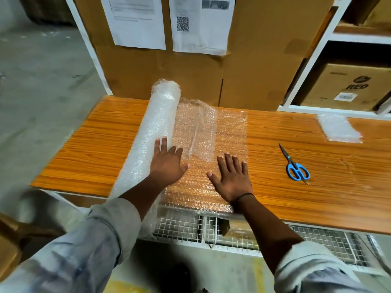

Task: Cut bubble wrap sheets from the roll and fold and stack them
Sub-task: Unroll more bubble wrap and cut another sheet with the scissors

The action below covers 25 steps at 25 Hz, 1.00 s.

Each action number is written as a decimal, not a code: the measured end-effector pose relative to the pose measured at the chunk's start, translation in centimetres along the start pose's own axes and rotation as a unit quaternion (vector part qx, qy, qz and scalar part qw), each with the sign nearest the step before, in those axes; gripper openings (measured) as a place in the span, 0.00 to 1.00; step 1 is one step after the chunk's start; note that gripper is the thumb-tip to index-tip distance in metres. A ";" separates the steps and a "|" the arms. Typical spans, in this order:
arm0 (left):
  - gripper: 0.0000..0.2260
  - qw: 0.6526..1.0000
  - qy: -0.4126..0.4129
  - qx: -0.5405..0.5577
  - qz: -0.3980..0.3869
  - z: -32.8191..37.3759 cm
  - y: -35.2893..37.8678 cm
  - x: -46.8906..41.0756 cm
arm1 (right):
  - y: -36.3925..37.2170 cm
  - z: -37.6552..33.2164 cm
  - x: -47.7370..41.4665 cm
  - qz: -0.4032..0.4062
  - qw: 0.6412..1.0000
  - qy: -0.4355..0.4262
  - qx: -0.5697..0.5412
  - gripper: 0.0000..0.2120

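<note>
**Flat palms on bubble wrap**

Both hands lie flat with fingers spread: the left hand [167, 163] against the bubble wrap roll [152, 134], the right hand [231, 178] pressing the unrolled sheet [203, 132] onto an orange wood-grain table [84, 149]. Blue-handled scissors [296, 168] lie to the right. Farther right sits what may be a folded stack [338, 129], though it is blurred. Cardboard boxes [264, 60] stand behind the table, beside a concrete floor [42, 81].

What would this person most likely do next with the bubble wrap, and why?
Probably the right hand reaches across for the blue-handled scissors lying to its right, while the left hand steadies the bubble wrap roll. A length of wrap lies unrolled flat under both open hands, uncut from the roll, so cutting seems due.
</note>
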<state>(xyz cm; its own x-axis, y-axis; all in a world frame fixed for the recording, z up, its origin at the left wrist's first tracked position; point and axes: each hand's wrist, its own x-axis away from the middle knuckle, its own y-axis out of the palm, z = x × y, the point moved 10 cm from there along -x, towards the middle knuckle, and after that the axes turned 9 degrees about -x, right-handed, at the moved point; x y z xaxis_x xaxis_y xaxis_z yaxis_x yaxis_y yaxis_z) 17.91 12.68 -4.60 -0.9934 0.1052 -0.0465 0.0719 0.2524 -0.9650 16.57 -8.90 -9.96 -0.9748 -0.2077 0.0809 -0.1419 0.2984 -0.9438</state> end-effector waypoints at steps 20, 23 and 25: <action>0.20 0.987 0.059 0.067 0.133 3.4 -5.8 -4.1 | -1.4 0.7 0.8 0.079 0.994 0.029 -0.072 0.27; 0.21 0.989 0.010 0.056 0.138 0.8 -5.9 -4.1 | -0.8 1.1 0.8 0.060 0.995 0.035 -0.070 0.29; 0.23 0.992 -0.010 0.040 0.121 -0.5 -5.5 -4.1 | -0.8 1.5 0.7 0.063 0.995 0.050 -0.064 0.31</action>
<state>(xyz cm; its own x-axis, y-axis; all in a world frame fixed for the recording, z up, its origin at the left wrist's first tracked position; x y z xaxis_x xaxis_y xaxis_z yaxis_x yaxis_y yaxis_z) 21.66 11.37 0.99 -0.9493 0.1350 -0.2838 0.3022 0.1442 -0.9423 16.26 -10.65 -9.59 -0.9976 -0.0691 0.0021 -0.0319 0.4328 -0.9009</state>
